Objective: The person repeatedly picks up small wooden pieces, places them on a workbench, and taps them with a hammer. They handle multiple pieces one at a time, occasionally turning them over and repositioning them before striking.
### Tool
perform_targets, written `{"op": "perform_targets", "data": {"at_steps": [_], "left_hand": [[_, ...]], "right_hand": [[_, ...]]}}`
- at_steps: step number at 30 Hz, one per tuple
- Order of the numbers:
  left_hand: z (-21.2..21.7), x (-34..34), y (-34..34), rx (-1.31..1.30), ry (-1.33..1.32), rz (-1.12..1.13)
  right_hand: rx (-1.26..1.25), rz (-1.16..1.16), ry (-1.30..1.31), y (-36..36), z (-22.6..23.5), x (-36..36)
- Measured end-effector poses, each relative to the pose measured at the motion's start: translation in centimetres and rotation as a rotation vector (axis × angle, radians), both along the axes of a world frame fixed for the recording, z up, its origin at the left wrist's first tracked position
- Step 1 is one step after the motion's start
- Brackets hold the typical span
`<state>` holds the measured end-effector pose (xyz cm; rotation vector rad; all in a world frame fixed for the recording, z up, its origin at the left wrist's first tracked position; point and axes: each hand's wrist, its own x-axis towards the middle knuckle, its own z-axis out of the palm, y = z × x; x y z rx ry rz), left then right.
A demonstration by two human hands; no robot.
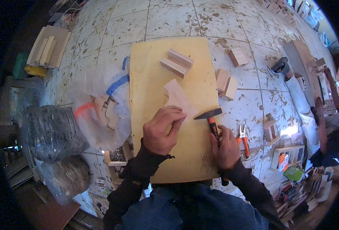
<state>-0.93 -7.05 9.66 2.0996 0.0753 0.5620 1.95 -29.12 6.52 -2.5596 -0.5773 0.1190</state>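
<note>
Working on a yellow plywood board (154, 76) laid on the tiled floor; left hand (162, 130) near the board's middle, fingers pinched closed on a thin curved-edge wood piece (178, 97); right hand (226, 147) at the board's right edge, fist closed on a hammer (210, 117), head resting low beside the piece; seemingly early on, no nail visible; grooved wood block (177, 61) untouched at the board's far end; pliers (243, 138) just off its right edge.
</note>
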Motion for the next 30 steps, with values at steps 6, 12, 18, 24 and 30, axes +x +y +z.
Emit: {"op": "perform_targets", "data": {"at_steps": [6, 12, 18, 24, 30], "left_hand": [[-0.3, -0.1, -0.4, 0.077, -0.049, 0.003], [-1.3, -0.3, -1.1, 0.039, -0.076, 0.063], [-1.9, -0.7, -1.5, -0.025, -0.064, 0.077], [-1.8, -0.8, -1.0, -0.073, -0.020, 0.036], [-2.2, -0.3, -0.6, -0.387, -0.066, 0.044]], "right_hand": [[-0.330, -0.103, 0.196, -3.5, -1.6, -2.8], [0.011, -0.185, 0.444, -3.2, 4.5, -0.8], [0.268, 0.188, 0.592, -2.6, 10.6, -1.2], [0.264, 0.083, 0.624, -3.6, 12.2, -1.5], [0.683, 0.598, 0.305, -3.7, 10.0, -2.6]]}}
